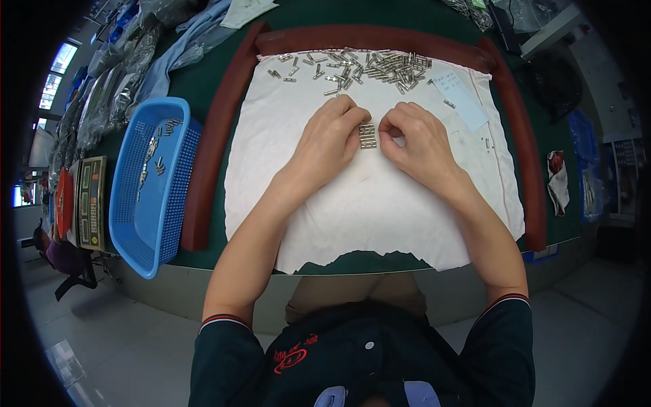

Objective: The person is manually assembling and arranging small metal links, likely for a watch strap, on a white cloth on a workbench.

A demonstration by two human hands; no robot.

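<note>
Head view: a block of metal cylinders (367, 141) lies on white cloth (339, 214), probably against rolling. Left hand (333, 131) at its nine o'clock, right hand (417, 138) at three, seemingly to square it; I cannot tell whether either grip is closed.

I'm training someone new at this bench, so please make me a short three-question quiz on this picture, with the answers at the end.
1. True or false: the blue basket stands to the person's left of the white cloth.

2. What lies between the left hand and the right hand?
A) A screwdriver
B) A block of metal pieces lined up in rows
C) A coil of wire

3. Short answer: which hand is nearer the light blue paper?

Key: 1. True. 2. B. 3. The right hand.
</note>
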